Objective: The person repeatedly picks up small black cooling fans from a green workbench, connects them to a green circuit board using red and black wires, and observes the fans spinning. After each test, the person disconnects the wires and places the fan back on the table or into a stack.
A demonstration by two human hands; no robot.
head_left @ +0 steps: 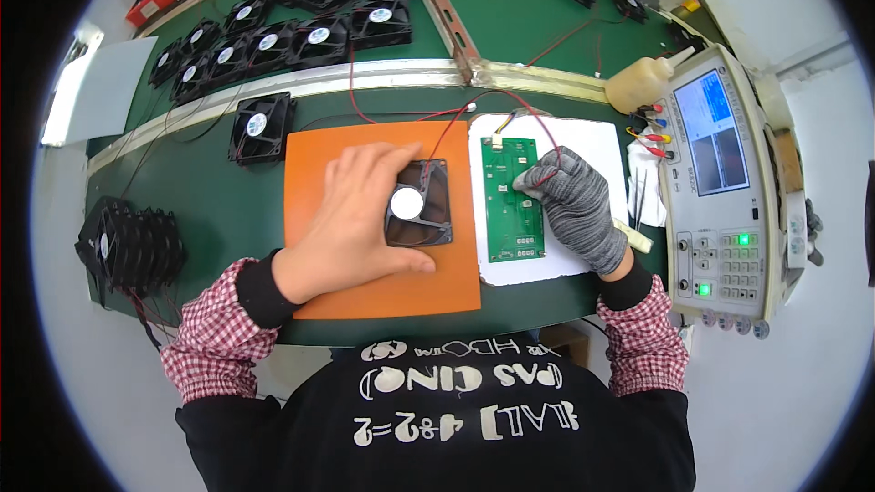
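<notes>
My bare left hand (355, 219) spans a black square cooling fan (428, 219) with a round white label, fingers at its top edge and thumb at its lower edge. The fan lies on an orange mat (383, 296). Over a green circuit board (510, 237), my right hand (574, 205), in a grey knitted glove, is closed in a pinch. A thin red wire (538, 109) loops over from the fan's side and runs into those gloved fingertips; its end is hidden there. The board rests on a white pad (597, 141), with a connector and coloured leads at its top.
Another fan (262, 128) sits left of the mat, near a stack of fans (137, 246). Several more fans (319, 35) fill the back shelf. At right stand a test instrument (720, 173) with a lit screen, a squeeze bottle (638, 84) and tweezers (640, 184).
</notes>
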